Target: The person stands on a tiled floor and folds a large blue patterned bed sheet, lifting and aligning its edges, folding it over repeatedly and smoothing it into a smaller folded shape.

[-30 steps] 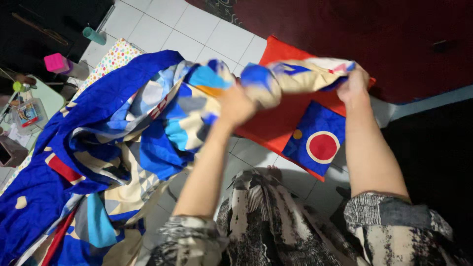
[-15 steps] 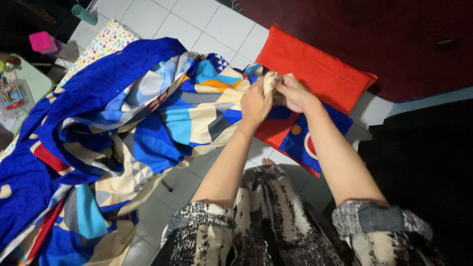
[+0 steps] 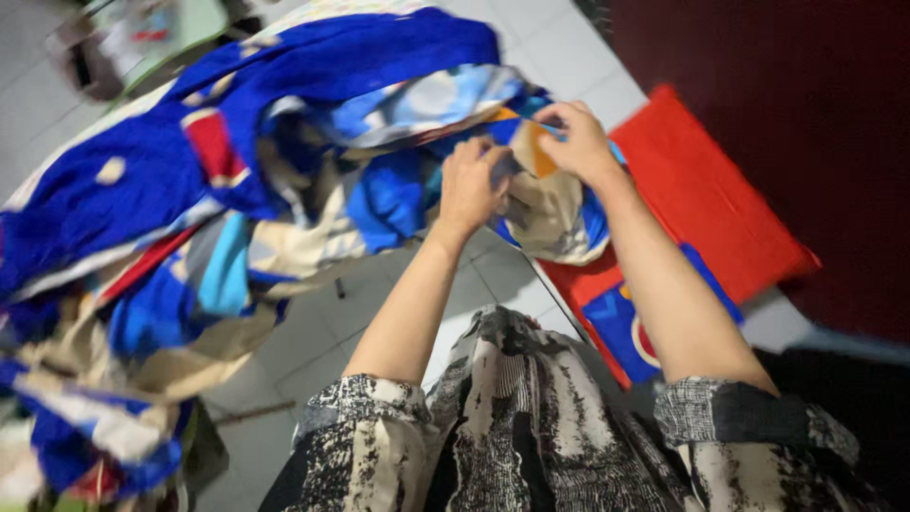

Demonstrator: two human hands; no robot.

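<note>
Seen from above, looking down over black-and-white patterned sleeves and lap. Large quilted blanket (image 3: 237, 180), deep blue with cream, pale blue, red and orange patches, heaped in loose folds across the white tiled floor (image 3: 313, 351), filling the left and centre. Blurred clutter just beyond the blanket's far left edge, too soft to identify. Left hand (image 3: 471, 185) at the blanket's right end, fingers closed, pinching a fold of the fabric. Right hand (image 3: 578, 142) just right of it, closed on the neighbouring edge where an orange patch shows; both hands near each other, lifting that end clear of the floor. Red cushion (image 3: 706, 204) on the floor right of the blanket, partly beneath the hanging end. Dark maroon surface (image 3: 796, 95) beyond the cushion.
</note>
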